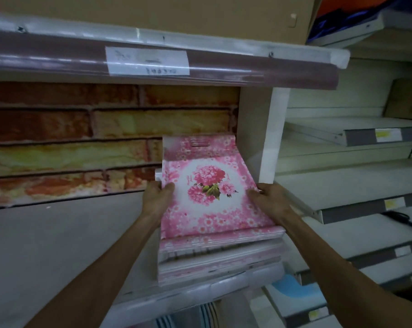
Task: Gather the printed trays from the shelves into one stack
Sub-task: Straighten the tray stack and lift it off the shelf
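— Two hands on one tray, then?

— Yes. From the head camera, my left hand (158,195) closes its grip on the left edge of the top tray (209,192), thumb over the rim, and my right hand (266,199) pinches the right edge the same way. Neither is nearer; the tray lies squarely between them, at the frame's centre.

— Where does it sit?

— On the stack of pink printed trays (220,256) on the shelf (70,245), lower centre of the frame, hard against the white upright (265,138) at right. More trays show behind it, in front of the brick-pattern panel (82,143).

— Which way does it run?

— Its long axis points away from me, toward the back of the shelf; the far end is tipped up a little, the near end rests on the stack. The printed flowers face up.

— And next?

— I'd judge it needs squaring to the stack below, both sides moving evenly.
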`<state>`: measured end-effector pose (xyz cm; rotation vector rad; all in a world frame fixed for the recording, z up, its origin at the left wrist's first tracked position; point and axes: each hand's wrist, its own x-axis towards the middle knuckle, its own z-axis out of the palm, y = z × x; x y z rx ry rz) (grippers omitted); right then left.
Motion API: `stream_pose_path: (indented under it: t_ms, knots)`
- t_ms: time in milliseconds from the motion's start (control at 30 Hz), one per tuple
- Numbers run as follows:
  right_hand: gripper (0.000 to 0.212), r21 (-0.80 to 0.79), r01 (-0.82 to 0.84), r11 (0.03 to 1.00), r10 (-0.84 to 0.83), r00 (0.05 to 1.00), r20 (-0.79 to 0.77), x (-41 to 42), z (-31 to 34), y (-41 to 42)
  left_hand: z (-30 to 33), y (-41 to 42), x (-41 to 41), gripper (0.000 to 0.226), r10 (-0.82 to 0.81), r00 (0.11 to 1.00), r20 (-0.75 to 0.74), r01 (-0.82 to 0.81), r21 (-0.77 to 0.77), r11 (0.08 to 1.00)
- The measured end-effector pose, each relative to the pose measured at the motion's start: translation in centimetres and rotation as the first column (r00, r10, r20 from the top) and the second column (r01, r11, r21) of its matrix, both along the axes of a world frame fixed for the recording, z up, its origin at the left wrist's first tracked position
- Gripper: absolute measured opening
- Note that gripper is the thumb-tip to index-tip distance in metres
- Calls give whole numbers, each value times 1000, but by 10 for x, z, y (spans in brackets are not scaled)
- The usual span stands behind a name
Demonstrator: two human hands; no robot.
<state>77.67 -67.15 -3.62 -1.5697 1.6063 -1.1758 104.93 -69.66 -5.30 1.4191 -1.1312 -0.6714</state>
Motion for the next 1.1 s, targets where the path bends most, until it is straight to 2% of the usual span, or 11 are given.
stream_pose_path:
  t_ms: [100, 200, 333, 433, 867, 1000, 1067, 1100]
  knots:
    - [23, 31, -19, 999, 20, 1000, -22, -4, -9, -13, -4, 2, -7, 19, 78, 989, 123, -79, 3, 997]
    - [20, 53, -33, 998, 37, 997, -66, -7, -19, -23, -9, 6, -9, 25, 135, 972, 192, -143, 32, 989]
    - [19, 67, -62, 996, 74, 979, -192, -5, -29, -28, -20, 10, -8, 30, 153, 931, 332, -197, 101, 975]
    - [21, 84, -68, 994, 83, 976, -201, -2, -36, -31, -27, 12, -6, 31, 159, 900, 407, -231, 133, 964]
    - [26, 121, -89, 989, 124, 939, -322, -5, -46, -42, -32, 8, -5, 37, 98, 806, 584, -242, 173, 955]
    - [39, 92, -111, 990, 136, 927, -350, -10, -51, -45, -36, 7, -1, 39, 103, 801, 590, -251, 174, 952]
    - [36, 98, -131, 987, 156, 935, -319, -13, -53, -46, -36, 8, 4, 37, 86, 816, 572, -220, 170, 961]
    - [28, 118, -143, 983, 167, 959, -229, -16, -56, -47, -36, 10, 8, 30, 79, 853, 515, -194, 173, 966]
